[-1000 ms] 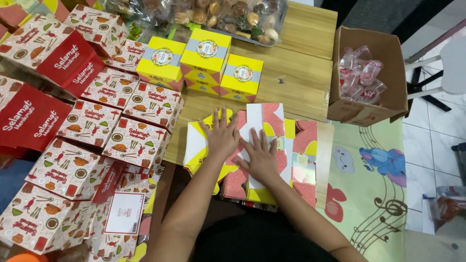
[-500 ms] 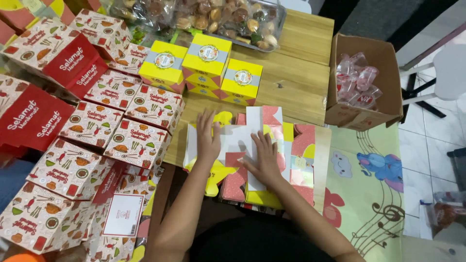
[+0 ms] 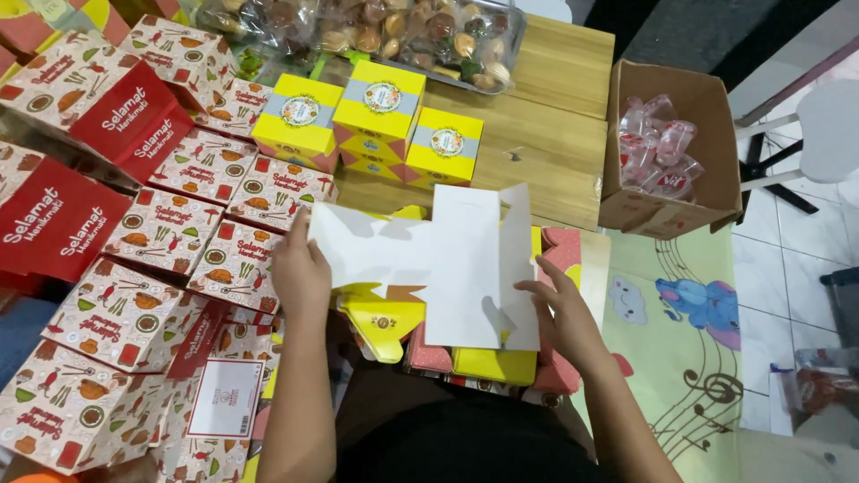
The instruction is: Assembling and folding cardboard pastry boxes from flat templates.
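A flat box blank (image 3: 447, 259), white side up, is pinched at its side edges by the left hand (image 3: 300, 273) and right hand (image 3: 565, 315) over the tabletop's near edge. Being light, thin card, it likely creases easily and is best held by its edges.

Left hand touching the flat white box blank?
Touching. Head view: the left hand grips the left edge of the white box blank, fingers curled on it, no gap.

a: what's different from a moment ago?
b: the flat box blank (image 3: 447, 264) is off the stack, white side up; the left hand (image 3: 300, 273) and right hand (image 3: 568, 317) moved from pressing its middle to gripping its edges
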